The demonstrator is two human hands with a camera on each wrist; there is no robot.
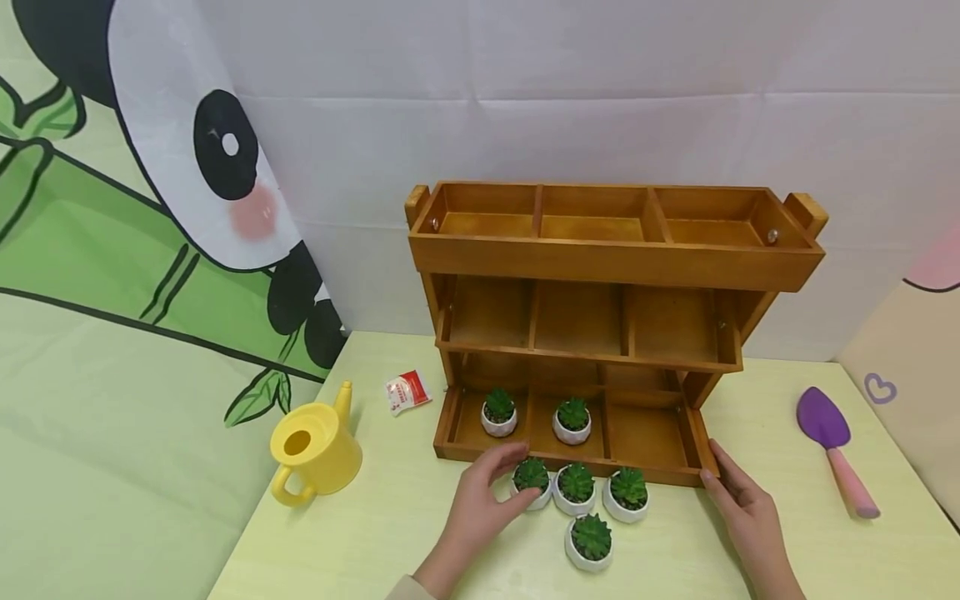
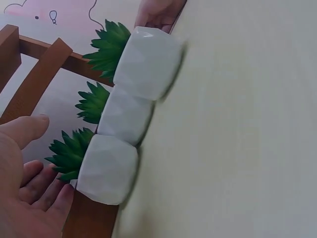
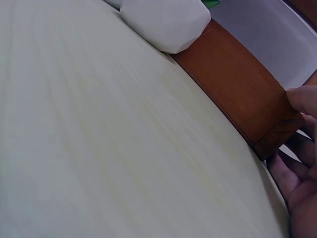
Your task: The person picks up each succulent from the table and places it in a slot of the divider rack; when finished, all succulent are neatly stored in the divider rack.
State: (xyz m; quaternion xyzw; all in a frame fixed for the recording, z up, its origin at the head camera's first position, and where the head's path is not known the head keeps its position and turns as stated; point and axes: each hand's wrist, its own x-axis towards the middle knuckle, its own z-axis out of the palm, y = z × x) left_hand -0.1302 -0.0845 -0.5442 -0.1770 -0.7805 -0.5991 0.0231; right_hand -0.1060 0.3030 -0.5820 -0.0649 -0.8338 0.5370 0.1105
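My left hand (image 1: 477,510) is around the leftmost potted succulent (image 1: 532,474) of the front row, thumb and fingers spread. In the left wrist view, the thumb of that hand (image 2: 20,173) stands away from the nearest white pot (image 2: 108,168), its fingertips close behind it. My right hand (image 1: 752,523) holds the front right corner of the wooden shelf (image 1: 577,463); the right wrist view has the thumb of that hand (image 3: 303,163) on the corner of the board (image 3: 237,84), fingers round its end. Two potted succulents (image 1: 498,412) (image 1: 572,421) sit in the bottom tier's left and middle compartments.
Beside the left hand's pot stand two more (image 1: 575,489) (image 1: 627,495), with another (image 1: 588,542) in front. A yellow watering can (image 1: 318,446) and a small red-and-white packet (image 1: 408,392) lie left of the shelf. A purple trowel with a pink handle (image 1: 823,418) lies to the right.
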